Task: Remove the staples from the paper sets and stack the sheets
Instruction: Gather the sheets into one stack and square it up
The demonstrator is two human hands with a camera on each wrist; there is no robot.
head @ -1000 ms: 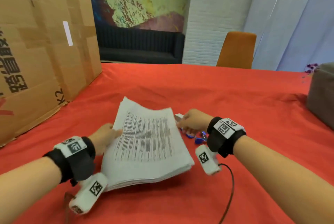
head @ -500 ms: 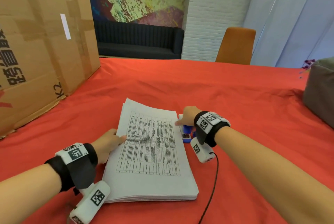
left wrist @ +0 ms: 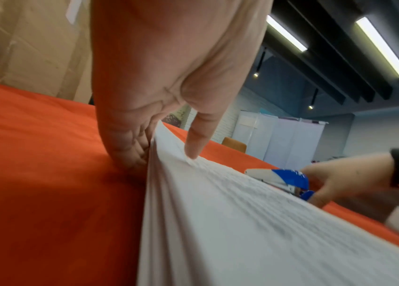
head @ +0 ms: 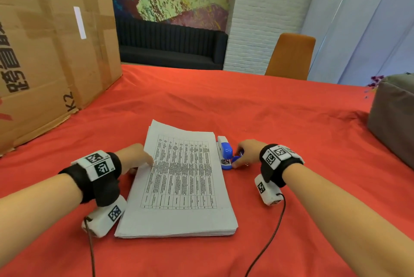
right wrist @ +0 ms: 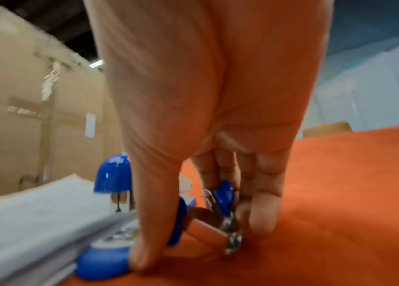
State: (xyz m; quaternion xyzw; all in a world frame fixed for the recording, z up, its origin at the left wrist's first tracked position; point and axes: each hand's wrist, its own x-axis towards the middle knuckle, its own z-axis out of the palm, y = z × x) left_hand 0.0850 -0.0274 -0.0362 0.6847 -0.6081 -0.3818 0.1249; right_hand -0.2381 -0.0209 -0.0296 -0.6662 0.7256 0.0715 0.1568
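Observation:
A thick stack of printed sheets [head: 183, 178] lies flat on the red tablecloth [head: 257, 106]. My left hand [head: 136, 156] pinches its left edge: in the left wrist view the thumb presses on the top sheet [left wrist: 242, 222] and the fingers [left wrist: 129, 152] tuck against the side. A blue and white stapler [head: 224, 152] lies along the stack's right edge. Just right of it, my right hand [head: 244, 153] grips a blue staple remover [head: 236, 160]. In the right wrist view thumb and fingers squeeze the staple remover's [right wrist: 222, 195] blue pads, metal claws low over the cloth.
A big cardboard box [head: 44, 53] stands at the left of the table. A grey padded block [head: 394, 120] sits at the right edge. An orange chair [head: 289, 57] is behind the far side. Thin cables trail from both wrist cameras toward me.
The stack, lifted and tilted a second ago, now lies flat. My right hand left the stack's right edge, moved past the stapler and took hold of the staple remover.

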